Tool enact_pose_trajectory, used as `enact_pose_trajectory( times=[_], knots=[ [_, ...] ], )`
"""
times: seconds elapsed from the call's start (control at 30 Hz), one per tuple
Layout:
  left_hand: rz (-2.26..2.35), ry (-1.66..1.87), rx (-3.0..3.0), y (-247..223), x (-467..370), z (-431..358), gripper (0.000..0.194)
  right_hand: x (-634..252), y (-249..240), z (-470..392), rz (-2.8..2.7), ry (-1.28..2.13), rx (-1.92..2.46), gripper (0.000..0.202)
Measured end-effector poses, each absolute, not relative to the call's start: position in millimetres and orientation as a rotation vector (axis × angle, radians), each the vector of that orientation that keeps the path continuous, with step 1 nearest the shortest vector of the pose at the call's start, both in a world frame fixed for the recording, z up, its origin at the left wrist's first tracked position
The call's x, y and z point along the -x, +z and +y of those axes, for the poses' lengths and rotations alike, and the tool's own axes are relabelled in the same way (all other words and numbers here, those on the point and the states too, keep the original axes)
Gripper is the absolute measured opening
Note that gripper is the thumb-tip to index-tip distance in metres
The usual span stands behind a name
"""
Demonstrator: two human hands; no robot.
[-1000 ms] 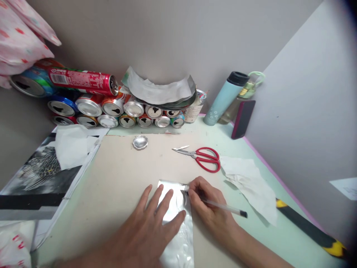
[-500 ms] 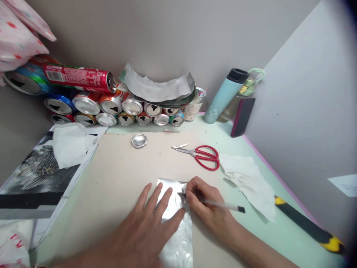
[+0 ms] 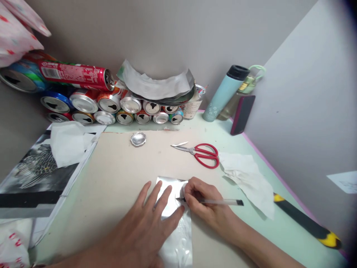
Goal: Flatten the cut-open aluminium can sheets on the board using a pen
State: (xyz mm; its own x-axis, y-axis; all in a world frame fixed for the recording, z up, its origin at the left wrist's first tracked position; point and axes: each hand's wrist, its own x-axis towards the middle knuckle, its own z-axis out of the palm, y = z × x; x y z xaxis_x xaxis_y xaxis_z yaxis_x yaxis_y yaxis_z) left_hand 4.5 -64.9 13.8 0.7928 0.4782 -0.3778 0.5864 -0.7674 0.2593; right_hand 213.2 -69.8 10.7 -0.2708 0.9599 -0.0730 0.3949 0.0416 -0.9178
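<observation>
A shiny silver metal sheet [image 3: 178, 242] lies lengthwise on the beige board [image 3: 117, 167]. My left hand [image 3: 152, 214] rests over its left side, fingers spread and pressing it flat. Pinched in my right hand [image 3: 206, 201] is a pen [image 3: 223, 202] with a clear barrel and black end. Its dark tip touches the sheet's upper part, close to my left thumb. Beyond the hands lie red-handled scissors [image 3: 199, 153] with slightly parted blades, a thin sliver beside them. A small round can bottom [image 3: 138, 139] sits further back on the left.
Stacked drink cans [image 3: 83, 100] line the wall, with curved metal sheets [image 3: 156, 85] on top. At the back right stand a blue tumbler [image 3: 223, 96] and a phone [image 3: 243, 114]. Crumpled white paper [image 3: 248, 175] and a black-yellow handle [image 3: 304, 219] lie right; a bird picture [image 3: 36, 167] lies left.
The pen tip has moved slightly down and left on the sheet, and the pen's rear end has risen a little in view. My left hand stays in place.
</observation>
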Motion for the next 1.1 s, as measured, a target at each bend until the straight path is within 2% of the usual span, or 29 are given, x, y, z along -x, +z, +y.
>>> enact_pose_trajectory(
  times=[0.37, 0.53, 0.73, 1.1],
  knots=[
    [0.827, -0.642, -2.567, 27.8, -11.2, -59.7, 0.117, -215.0, 11.3, -68.8, -1.738, 1.245, 1.359, 0.018],
    [0.840, -0.660, -2.510, 29.1, -13.5, -57.0, 0.117, -212.2, 7.6, -69.6, -1.727, 1.138, 1.386, 0.015],
    [0.835, -0.500, -2.525, 26.2, -11.4, -57.5, 0.118, -209.2, 2.6, -68.5, -1.719, 0.997, 1.417, 0.015],
    [0.869, -0.662, -2.446, 42.1, -17.1, -53.3, 0.113, -205.7, 3.5, -68.2, -1.724, 0.823, 1.526, 0.017]
  ],
)
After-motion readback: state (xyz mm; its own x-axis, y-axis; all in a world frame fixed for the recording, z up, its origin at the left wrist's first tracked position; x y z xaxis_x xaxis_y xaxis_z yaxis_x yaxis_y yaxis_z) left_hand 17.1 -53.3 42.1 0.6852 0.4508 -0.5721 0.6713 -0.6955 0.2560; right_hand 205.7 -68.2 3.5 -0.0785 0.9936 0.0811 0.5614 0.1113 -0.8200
